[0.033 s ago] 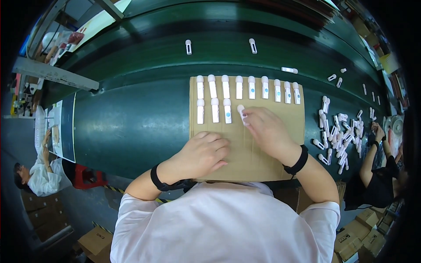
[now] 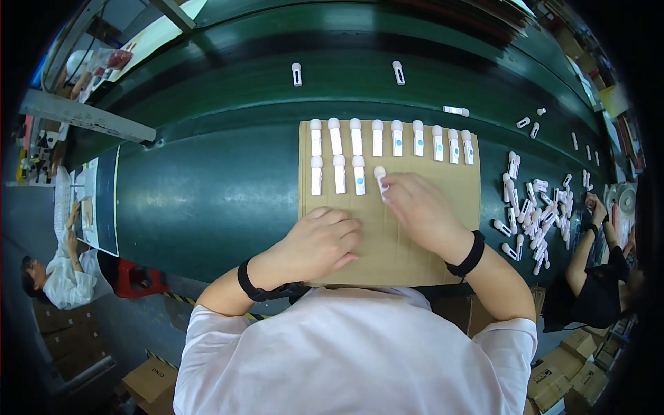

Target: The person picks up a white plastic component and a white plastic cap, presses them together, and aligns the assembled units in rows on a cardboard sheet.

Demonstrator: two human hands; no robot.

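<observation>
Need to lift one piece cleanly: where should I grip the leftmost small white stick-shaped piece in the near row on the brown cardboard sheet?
Probably pinch the leftmost white stick-shaped piece across its long sides at mid-body, coming from above. It lies flat on the brown cardboard sheet, lengthwise away from you, its left side open; a neighbour sits close on its right.

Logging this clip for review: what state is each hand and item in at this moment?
Left hand: resting flat on the cardboard sheet, holding nothing.
Right hand: grip closed on a white piece, at the second row.
Top row: nine pieces, lying in line.
Loose pile: jumbled on the belt.
</observation>
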